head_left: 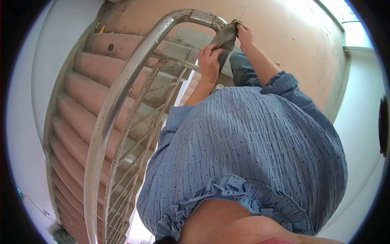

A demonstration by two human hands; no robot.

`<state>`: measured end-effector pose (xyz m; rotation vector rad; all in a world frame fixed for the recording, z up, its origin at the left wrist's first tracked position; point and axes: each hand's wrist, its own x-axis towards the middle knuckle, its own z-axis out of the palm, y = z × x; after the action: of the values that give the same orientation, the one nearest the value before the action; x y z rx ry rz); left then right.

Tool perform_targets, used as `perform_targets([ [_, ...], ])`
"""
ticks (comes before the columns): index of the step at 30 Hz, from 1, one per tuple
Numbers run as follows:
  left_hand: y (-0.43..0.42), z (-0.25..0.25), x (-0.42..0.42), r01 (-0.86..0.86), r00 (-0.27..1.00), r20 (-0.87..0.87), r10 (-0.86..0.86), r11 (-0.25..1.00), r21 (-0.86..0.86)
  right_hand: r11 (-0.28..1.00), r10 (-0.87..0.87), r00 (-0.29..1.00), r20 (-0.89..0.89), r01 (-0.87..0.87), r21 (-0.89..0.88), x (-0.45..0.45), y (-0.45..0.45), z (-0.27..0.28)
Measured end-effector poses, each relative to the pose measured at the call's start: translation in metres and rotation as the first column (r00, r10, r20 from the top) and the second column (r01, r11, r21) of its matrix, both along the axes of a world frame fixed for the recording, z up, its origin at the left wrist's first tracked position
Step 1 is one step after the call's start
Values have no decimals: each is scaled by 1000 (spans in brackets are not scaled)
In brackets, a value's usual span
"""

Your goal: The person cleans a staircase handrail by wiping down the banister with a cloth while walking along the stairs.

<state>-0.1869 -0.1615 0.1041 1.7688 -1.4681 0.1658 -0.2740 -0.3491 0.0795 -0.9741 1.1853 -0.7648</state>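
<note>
A dark grey-green cloth (226, 37) stretches between my two hands beside the curved end of the metal handrail (158, 33). My left hand (209, 63) has its fingers closed on the cloth's lower end. At its upper corner, my right hand (245, 35) pinches the cloth between thumb and fingers. Part of the rail's bend lies behind the cloth, so I cannot tell how firmly the two touch. The rail's silvery surface is speckled and worn.
Below the rail runs a rusty metal balustrade (138, 95). Reddish stairs (91, 83) descend on the left beside a pale wall (28, 97). The reddish landing floor (300, 44) carries small bits of debris. Another pale wall (363, 85) stands on the right.
</note>
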Motion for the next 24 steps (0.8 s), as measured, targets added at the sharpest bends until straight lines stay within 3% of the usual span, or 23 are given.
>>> perform_targets([
  [1,3,-3,-1,3,1000,3,-3,1000,0,1000,-3,1000,3,3,0,0,5,11],
  [3,9,-8,-6,-159,965,-213,155,987,-2,860,90,952,-291,-221,-459,3,13,35],
  [4,13,-10,-6,-168,963,-213,163,986,-5,857,97,952,-291,-229,-461,8,20,47],
  [6,24,-9,-2,-311,897,-319,307,950,40,408,62,937,-344,-339,-848,22,32,66],
  [8,36,-5,8,-323,883,-339,326,944,67,352,33,916,-401,-386,-853,36,41,62],
  [10,49,8,25,-240,819,-496,288,957,161,524,272,821,-503,-564,-638,46,63,68],
  [11,57,13,38,-248,816,-497,294,956,158,517,277,818,-504,-569,-639,53,74,69],
  [13,84,15,63,-246,653,-693,306,951,188,549,357,819,-449,-573,-608,70,106,67],
  [16,140,-9,87,-319,578,-729,367,924,212,540,488,775,-401,-629,-560,91,167,58],
  [17,157,-22,91,-336,570,-728,380,917,216,530,504,766,-399,-639,-557,98,181,51],
  [19,176,-54,91,-331,661,-620,422,906,264,512,601,645,-471,-764,-392,95,200,25],
  [20,180,-66,90,-333,657,-625,421,906,260,508,601,641,-477,-767,-392,94,203,8],
  [22,188,-83,90,-405,675,-518,526,850,336,373,521,563,-641,-826,-422,103,201,-41],
  [24,193,-107,98,-410,680,-507,530,848,337,371,553,510,-659,-859,-354,110,195,-65],
])
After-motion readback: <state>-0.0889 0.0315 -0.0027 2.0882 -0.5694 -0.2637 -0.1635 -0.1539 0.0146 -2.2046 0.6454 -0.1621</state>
